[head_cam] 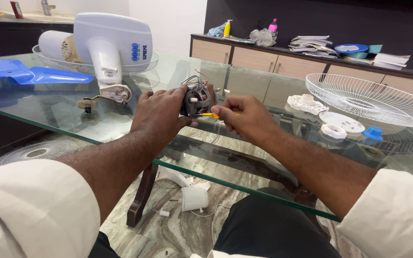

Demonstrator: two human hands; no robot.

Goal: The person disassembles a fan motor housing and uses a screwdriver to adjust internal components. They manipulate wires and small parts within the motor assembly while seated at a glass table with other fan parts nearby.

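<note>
Left hand [161, 112] clamps motor [198, 99] near table's [72, 112] front edge | right hand [244, 117] pinches yellow screwdriver [209, 115] at its housing | screw stage; tip likely needs steady seating.

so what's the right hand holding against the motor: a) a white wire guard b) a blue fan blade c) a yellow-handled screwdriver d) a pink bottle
c: the right hand pinches a yellow-handled screwdriver with its tip at the motor, which the left hand grips.
</note>
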